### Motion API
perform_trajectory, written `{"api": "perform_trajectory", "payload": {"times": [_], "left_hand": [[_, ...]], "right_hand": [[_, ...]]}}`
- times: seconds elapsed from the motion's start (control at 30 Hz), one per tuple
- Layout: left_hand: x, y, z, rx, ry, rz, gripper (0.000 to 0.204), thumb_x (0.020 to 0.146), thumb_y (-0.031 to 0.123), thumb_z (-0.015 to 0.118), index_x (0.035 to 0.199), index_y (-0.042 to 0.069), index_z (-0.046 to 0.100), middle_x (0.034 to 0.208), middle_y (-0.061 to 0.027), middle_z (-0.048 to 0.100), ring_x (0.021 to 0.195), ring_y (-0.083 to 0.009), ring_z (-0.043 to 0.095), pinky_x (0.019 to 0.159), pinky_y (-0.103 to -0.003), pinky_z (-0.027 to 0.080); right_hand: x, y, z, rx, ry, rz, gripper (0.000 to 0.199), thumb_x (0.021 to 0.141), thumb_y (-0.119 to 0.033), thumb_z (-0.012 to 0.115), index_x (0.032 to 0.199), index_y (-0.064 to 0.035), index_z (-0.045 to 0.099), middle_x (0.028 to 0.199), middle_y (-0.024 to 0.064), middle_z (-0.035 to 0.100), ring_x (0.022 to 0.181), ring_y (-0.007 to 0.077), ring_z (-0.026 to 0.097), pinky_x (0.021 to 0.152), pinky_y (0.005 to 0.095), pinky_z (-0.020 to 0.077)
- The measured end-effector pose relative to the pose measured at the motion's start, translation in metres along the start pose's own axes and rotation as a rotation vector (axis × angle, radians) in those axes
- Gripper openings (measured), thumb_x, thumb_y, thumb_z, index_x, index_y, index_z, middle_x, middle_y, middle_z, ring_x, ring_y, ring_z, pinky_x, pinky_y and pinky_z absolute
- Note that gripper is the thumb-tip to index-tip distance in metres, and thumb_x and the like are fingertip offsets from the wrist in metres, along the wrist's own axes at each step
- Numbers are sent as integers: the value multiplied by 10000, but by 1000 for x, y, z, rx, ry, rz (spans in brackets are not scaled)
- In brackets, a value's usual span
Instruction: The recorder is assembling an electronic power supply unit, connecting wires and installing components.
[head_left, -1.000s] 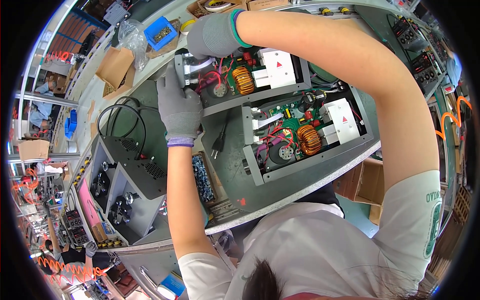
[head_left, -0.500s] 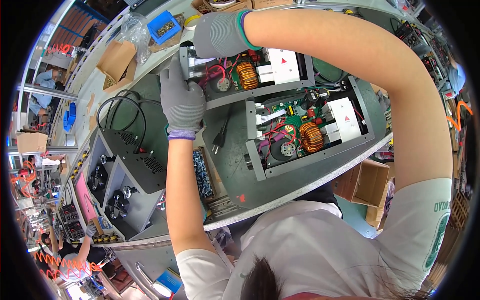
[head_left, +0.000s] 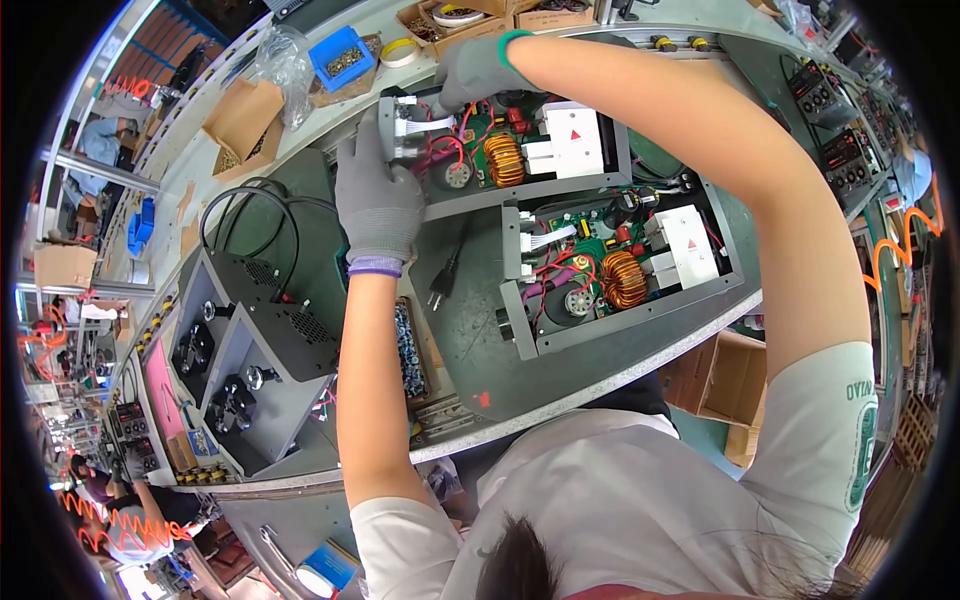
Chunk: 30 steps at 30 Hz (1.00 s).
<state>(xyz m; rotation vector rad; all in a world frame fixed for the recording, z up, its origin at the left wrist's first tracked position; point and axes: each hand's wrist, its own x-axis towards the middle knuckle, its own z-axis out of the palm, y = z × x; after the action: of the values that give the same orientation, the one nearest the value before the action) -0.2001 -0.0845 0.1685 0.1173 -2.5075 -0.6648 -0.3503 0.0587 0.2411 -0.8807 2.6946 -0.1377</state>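
Two open dark-grey metal cases hold circuit boards, copper-wound ring coils and white blocks: a far case (head_left: 530,188) and a near case (head_left: 640,327). My left hand (head_left: 380,205), in a grey glove with a purple cuff, closes round the left end panel of the far case. Bent over the far side of that case is my gloved right hand (head_left: 480,75), beside the white ribbon connector (head_left: 430,126). Its fingers are curled, and their tips are partly hidden. A black power plug (head_left: 440,285) lies between my left wrist and the near case.
Grey perforated covers (head_left: 270,325) with black cables stand at left. Beyond the cases are a blue bin of screws (head_left: 340,58), an open cardboard box (head_left: 243,125) and a tape roll (head_left: 400,53). A tray of small dark parts (head_left: 410,350) sits beside my left forearm.
My right hand has moved right along the far case, away from its left end corner. My left hand stays on the end panel. Everything on the bench appears shifted slightly as the view moved.
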Motion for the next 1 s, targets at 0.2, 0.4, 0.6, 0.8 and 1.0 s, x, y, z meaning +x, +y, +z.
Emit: {"api": "perform_trajectory", "payload": {"times": [0.2,0.4,0.6,0.8,1.0], "left_hand": [[3,3,3,24,6,-14,660,763,-15,550,1417,60,508,1222,-255,559,1068,-452,623,888,-506,527],[-6,2,2,11,45,-24,681,774,-14,555,1448,56,492,1161,-250,562,999,-442,628,856,-500,526],[-4,10,0,-5,-5,-43,633,787,20,512,1420,24,493,1279,-251,543,1138,-449,576,977,-486,488],[-5,4,1,22,71,17,686,761,-8,563,1437,91,503,1147,-262,576,997,-471,622,851,-538,517],[-3,7,1,59,38,-25,689,760,-17,570,1437,88,504,1122,-247,574,997,-457,624,850,-522,521]], "right_hand": [[23,0,10,-67,44,-29,456,876,-431,677,1019,-8,770,958,177,744,835,300,715,774,459,567],[11,7,2,-14,66,-71,507,901,-488,633,1108,-39,746,1079,174,739,978,289,711,890,422,555],[-60,25,-13,179,488,-86,478,979,-509,537,1097,-87,729,1084,151,719,1028,322,677,905,434,526],[-71,24,27,-284,548,-119,381,959,-449,580,997,-112,753,1044,108,704,997,332,687,878,471,538],[-68,3,39,203,550,-444,287,850,-343,761,1013,-108,783,869,99,731,825,259,710,766,393,550]]}}
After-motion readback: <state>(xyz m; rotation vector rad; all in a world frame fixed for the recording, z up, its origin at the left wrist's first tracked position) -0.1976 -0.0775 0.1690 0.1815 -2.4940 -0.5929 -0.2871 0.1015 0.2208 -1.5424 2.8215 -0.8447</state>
